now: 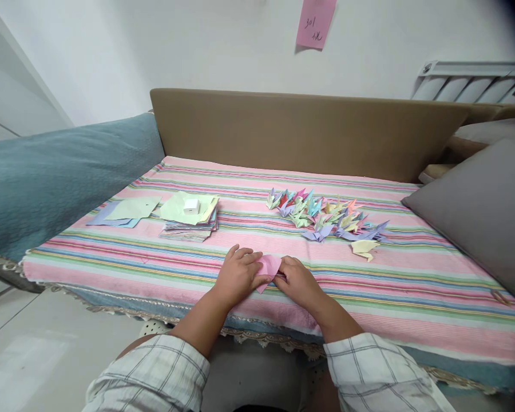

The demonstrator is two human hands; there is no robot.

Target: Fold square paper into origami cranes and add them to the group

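A small piece of pink origami paper (pixel 269 265), partly folded, lies between my hands near the front of the striped cloth. My left hand (pixel 239 273) grips its left side, fingers over the top and thumb at the lower edge. The right edge is pinched between the thumb and fingers of my right hand (pixel 297 278). Beyond my right hand sits a cluster of folded paper cranes (pixel 321 214) in many colours. A pale yellow crane (pixel 364 248) rests at the near side of that group.
Left of my hands stands a stack of paper sheets (pixel 189 230) topped by a small white box (pixel 191 206). Loose green and lilac sheets (pixel 131 209) lie farther left. A grey cushion (pixel 476 200) is at the right, a brown backrest (pixel 300 134) behind.
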